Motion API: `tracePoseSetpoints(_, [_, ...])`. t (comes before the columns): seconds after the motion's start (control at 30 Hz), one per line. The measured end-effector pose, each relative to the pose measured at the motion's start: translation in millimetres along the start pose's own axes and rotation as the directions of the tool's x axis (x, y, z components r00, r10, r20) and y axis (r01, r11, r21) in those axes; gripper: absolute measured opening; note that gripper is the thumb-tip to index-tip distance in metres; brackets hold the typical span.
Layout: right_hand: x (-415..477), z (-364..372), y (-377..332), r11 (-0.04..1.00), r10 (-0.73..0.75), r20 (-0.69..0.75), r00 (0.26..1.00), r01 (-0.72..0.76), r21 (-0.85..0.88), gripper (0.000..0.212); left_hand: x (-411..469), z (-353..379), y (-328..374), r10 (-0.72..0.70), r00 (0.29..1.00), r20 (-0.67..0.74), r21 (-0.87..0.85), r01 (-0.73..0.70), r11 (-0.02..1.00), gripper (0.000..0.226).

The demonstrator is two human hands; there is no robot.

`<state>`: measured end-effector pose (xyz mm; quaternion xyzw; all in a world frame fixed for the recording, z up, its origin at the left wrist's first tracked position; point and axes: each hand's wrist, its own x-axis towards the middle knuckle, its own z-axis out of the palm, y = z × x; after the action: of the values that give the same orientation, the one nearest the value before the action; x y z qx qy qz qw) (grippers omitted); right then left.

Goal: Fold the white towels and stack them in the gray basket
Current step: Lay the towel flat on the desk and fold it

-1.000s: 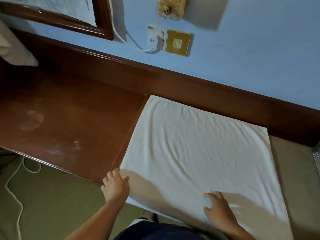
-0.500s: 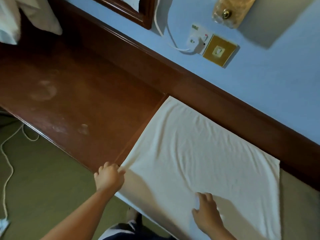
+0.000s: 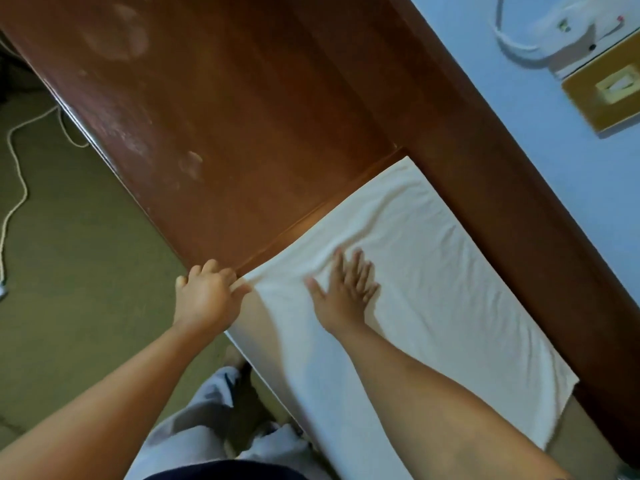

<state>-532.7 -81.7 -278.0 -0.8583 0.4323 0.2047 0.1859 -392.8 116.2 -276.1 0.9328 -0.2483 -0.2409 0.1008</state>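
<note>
We see the white towel spread flat across the centre and lower right of the frame, one edge running along the wooden desk and its far edge against the dark wooden rail beneath the wall. The left hand, just left of centre, has its fingers curled round the towel's near corner, which we take to be an anchor that keeps the cloth taut. The right hand lies just beside it on the cloth, palm down and fingers spread wide, holding nothing; we judge it is pressing out the creases that fan away from it, so the fold will come out square. The gray basket is nowhere in view, so stacking is not yet at hand.

The towel rests on a pale surface showing at the lower right; the desk top fills the upper left and centre, polished and marked with dull smudges. A blue wall takes the upper right, carrying a socket with a white plug and a gold switch plate. Green floor fills the left, with a white cord trailing over it.
</note>
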Motion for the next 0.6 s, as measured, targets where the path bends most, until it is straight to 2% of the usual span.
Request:
tracePoseSetpoints(0.07, [15, -5, -29, 0.975, -0.206, 0.027, 0.978, 0.208, -0.084, 0.084, -3, 4, -3, -0.001, 0.998, -0.062, -0.018, 0.000, 1.000, 0.030])
tracePoseSetpoints(0.13, [26, -14, -42, 0.900, -0.406, 0.098, 0.909, 0.416, -0.130, 0.077, -5, 8, -7, 0.014, 0.993, -0.117, -0.016, -0.016, 1.000, 0.026])
tracePoseSetpoints(0.23, [29, -26, -33, 0.814, -0.561, 0.120, 0.819, 0.572, -0.103, 0.072, -7, 6, -4, 0.008, 0.991, -0.130, 0.005, -0.007, 1.000, 0.022])
tracePoseSetpoints(0.33, [10, -26, 2, 0.866, -0.496, 0.039, 0.867, 0.497, -0.058, 0.074, -7, 1, 11, -0.041, 0.981, -0.191, -0.026, 0.037, 0.999, 0.006])
tracePoseSetpoints(0.37, [2, -23, 16, 0.895, -0.443, 0.027, 0.896, 0.444, -0.041, 0.075, -8, 1, 16, -0.029, 0.972, -0.235, -0.022, 0.024, 0.999, 0.018])
tracePoseSetpoints(0.43, [-11, -20, 48, 0.945, -0.327, 0.023, 0.945, 0.327, -0.025, 0.076, -8, 3, 34, 0.122, 0.952, -0.281, 0.022, -0.121, 0.992, 0.040])
tracePoseSetpoints(0.47, [-14, -21, 65, 0.963, -0.269, 0.017, 0.963, 0.269, -0.022, 0.076, -5, 8, 47, 0.258, 0.925, -0.279, 0.055, -0.253, 0.966, 0.045])
tracePoseSetpoints(0.5, [-16, -22, 81, 0.977, -0.214, 0.015, 0.977, 0.214, -0.016, 0.075, -5, 14, 60, 0.403, 0.882, -0.245, 0.085, -0.395, 0.915, 0.047])
tracePoseSetpoints(0.57, [-16, -29, 115, 0.994, -0.105, 0.015, 0.994, 0.105, 0.025, 0.073, 1, 31, 95, 0.691, 0.716, -0.099, 0.148, -0.676, 0.722, 0.050])
tracePoseSetpoints(0.6, [-16, -32, 130, 0.996, -0.078, 0.029, 0.997, 0.078, 0.033, 0.073, 3, 42, 111, 0.784, 0.621, -0.001, 0.178, -0.771, 0.611, 0.055])
